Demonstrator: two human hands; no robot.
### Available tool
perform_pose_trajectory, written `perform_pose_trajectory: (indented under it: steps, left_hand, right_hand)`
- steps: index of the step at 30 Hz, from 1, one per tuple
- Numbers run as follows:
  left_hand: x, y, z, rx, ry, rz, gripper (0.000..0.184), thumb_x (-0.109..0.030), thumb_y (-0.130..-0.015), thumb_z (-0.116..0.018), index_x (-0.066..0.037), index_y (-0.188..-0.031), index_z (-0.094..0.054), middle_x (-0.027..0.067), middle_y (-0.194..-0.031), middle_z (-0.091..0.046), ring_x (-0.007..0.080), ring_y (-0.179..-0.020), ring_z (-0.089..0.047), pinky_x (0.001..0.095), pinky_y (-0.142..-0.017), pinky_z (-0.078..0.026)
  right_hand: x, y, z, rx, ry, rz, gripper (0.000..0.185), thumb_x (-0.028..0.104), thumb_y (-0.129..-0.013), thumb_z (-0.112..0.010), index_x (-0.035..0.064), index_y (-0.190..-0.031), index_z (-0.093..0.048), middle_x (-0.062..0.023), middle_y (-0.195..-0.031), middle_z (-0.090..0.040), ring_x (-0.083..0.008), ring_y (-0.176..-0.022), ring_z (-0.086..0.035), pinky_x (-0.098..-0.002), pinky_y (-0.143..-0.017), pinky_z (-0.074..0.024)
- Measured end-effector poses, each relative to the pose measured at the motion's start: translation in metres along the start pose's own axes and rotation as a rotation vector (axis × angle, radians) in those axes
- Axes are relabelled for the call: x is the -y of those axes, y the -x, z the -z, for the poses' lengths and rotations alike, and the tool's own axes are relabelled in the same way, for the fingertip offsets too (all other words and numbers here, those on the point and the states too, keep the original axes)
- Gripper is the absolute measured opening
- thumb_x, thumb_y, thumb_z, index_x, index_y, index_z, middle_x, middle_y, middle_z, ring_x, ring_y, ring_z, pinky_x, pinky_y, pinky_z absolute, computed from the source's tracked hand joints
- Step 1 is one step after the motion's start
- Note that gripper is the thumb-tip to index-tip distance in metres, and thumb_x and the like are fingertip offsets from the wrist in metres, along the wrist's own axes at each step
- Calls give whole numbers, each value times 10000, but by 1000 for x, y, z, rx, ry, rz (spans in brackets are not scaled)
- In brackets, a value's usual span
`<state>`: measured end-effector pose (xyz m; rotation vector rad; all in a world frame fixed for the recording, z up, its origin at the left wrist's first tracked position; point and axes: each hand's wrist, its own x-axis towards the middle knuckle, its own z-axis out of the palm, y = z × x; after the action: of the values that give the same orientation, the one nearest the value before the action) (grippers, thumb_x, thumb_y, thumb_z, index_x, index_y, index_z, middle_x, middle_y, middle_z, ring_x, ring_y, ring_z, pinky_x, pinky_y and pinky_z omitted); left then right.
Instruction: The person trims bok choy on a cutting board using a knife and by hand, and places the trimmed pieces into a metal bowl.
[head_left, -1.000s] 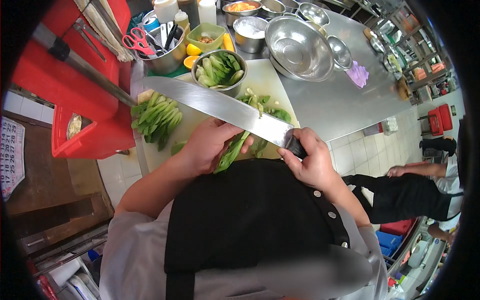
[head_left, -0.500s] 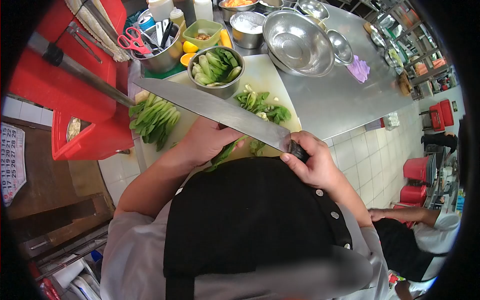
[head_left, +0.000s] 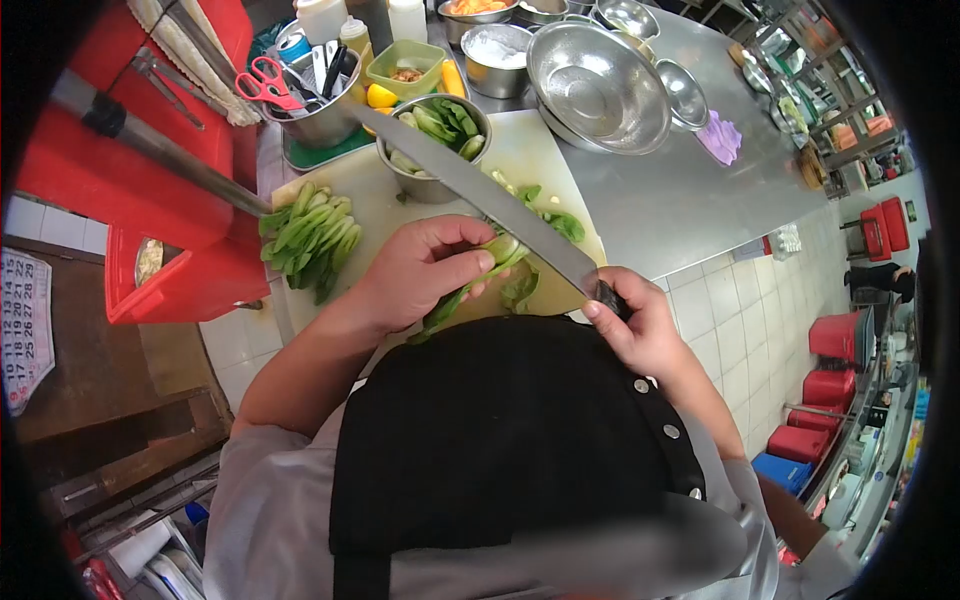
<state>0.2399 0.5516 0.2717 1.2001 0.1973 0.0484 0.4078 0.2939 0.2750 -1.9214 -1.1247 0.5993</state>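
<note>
My left hand (head_left: 415, 268) is closed around a head of bok choy (head_left: 507, 247), its pale base pointing up to the right. My right hand (head_left: 642, 318) grips the dark handle of a large chef's knife (head_left: 480, 190). The long blade slants up to the left, beside the bok choy's base and in front of a steel pot (head_left: 440, 190) of cut greens. Below both hands is a white cutting board (head_left: 375, 215). A pile of bok choy (head_left: 312, 240) lies at its left, and loose leaves and trimmings (head_left: 562, 222) lie at its right, partly behind the blade.
A steel container (head_left: 340, 122) with red-handled scissors (head_left: 268, 85) stands at the back left, near a green tub (head_left: 405, 65). Large steel bowls (head_left: 598, 85) and a purple cloth (head_left: 718, 138) sit on the steel counter (head_left: 650, 195). A red bin (head_left: 170, 275) is at left.
The knife has swung so its tip moved right and up, with the blade now nearer the bok choy's base. My left hand has risen slightly. A co-worker at right has moved mostly out of sight.
</note>
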Motion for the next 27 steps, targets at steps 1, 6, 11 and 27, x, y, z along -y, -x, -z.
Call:
perform_pose_trajectory:
  steps: [1, 6, 11, 27]
  left_hand:
    - [2, -1, -3, -29, 3, -12, 284, -65, -1003, -569, 28, -1269, -606, 79, -1002, -678, 117, -809, -609, 261, -692, -498]
    - [13, -10, -6, -47, 89, -53, 423, -140, -1023, -562, 26, -1409, -516, 94, -1067, -658, 138, -851, -636, 280, -746, -530]
    - [25, -14, -4, -18, 147, -42, 497, -213, -1025, -585, 11, -1456, -482, 98, -1154, -656, 158, -925, -667, 296, -781, -561]
    - [19, -10, -17, -113, 422, -19, 424, -121, -1004, -627, 6, -1393, -513, 123, -1237, -639, 218, -1115, -656, 375, -1032, -518]
  right_hand:
    - [-3, 1, 1, 11, -24, -30, 323, 225, -900, -786, 2, -1083, -639, -119, -893, -660, -231, -800, -657, -349, -745, -521]
    - [10, -1, -3, -20, 85, 169, 329, 213, -869, -806, 8, -1067, -642, -130, -859, -645, -287, -768, -658, -371, -712, -531]
    - [19, -6, -4, -67, 253, 263, 365, 212, -822, -833, 11, -1060, -643, -146, -849, -638, -347, -732, -661, -392, -665, -541]
    - [23, -7, -6, -99, 280, 263, 374, 225, -819, -837, 7, -1051, -640, -153, -852, -645, -353, -726, -668, -398, -660, -547]
